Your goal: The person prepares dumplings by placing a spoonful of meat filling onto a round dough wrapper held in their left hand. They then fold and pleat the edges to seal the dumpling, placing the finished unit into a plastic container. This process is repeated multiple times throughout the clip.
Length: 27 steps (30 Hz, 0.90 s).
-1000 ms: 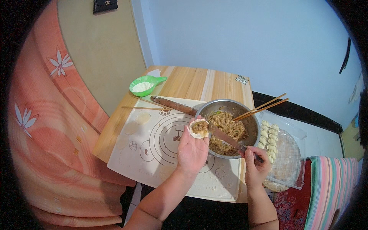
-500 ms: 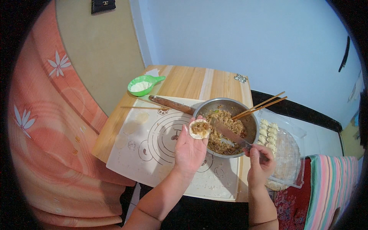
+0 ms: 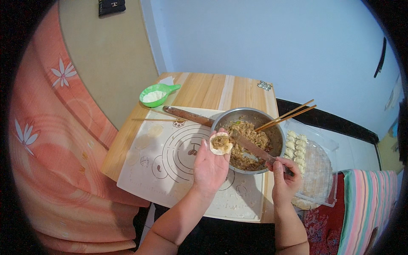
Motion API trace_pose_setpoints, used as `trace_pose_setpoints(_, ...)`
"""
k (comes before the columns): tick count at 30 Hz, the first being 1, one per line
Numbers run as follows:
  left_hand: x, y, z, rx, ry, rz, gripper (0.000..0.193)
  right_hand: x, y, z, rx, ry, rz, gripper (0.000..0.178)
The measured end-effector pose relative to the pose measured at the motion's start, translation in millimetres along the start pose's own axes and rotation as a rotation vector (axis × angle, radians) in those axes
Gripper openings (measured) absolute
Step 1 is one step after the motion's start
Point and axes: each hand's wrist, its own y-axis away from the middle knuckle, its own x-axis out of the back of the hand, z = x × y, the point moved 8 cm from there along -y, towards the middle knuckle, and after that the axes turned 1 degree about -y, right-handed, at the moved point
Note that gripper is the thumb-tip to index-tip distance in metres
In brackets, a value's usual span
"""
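Note:
My left hand (image 3: 208,176) is held palm up with a round dumpling wrapper (image 3: 214,149) resting on its fingers. A mound of minced filling (image 3: 221,142) lies on the wrapper. In my right hand (image 3: 285,182) is a flat brown spatula (image 3: 257,150), gripped by its handle end. Its tip is at the right edge of the wrapper, over the steel bowl (image 3: 279,127). Chopped filling (image 3: 245,163) covers much of the bowl's inside. Two chopsticks (image 3: 293,114) lean out over the bowl's right rim.
A pale mat (image 3: 140,187) covers much of the wooden table (image 3: 204,91), with flat wrappers (image 3: 155,131) at its left. Behind lie a rolling pin (image 3: 187,115) and a green scoop (image 3: 163,91) of white flour. On the right, folded dumplings (image 3: 296,148) sit on a round woven tray (image 3: 316,170).
The spatula's tip has shifted slightly left and up to the wrapper's edge. My right hand has moved a little left, while my left hand stays nearly still.

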Motion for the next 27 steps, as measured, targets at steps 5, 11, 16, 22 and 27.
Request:
trace_pose_setpoints(5, 1, 0, 4, -0.002, 0.007, -0.001, 0.045, 12, -10, 18, -0.036, 0.242, -0.039, 0.012)
trace_pose_setpoints(11, -6, 3, 2, 0.09, -0.035, -0.009, 0.037, 21, -12, 3, -0.057, 0.011, 0.095, 0.014)
trace_pose_setpoints(16, -2, 7, -3, 0.192, -0.241, -0.011, 0.044, 20, -11, 16, -0.25, -0.212, 0.116, 0.012)
trace_pose_setpoints(22, -5, 14, -3, 0.252, -0.396, -0.032, 0.046, 19, -15, 26, -0.321, -0.173, 0.072, 0.015)
trace_pose_setpoints(27, -9, 21, 11, 0.264, -0.397, -0.023, 0.044, 57, -42, 0, -0.113, 0.091, 0.181, 0.017)
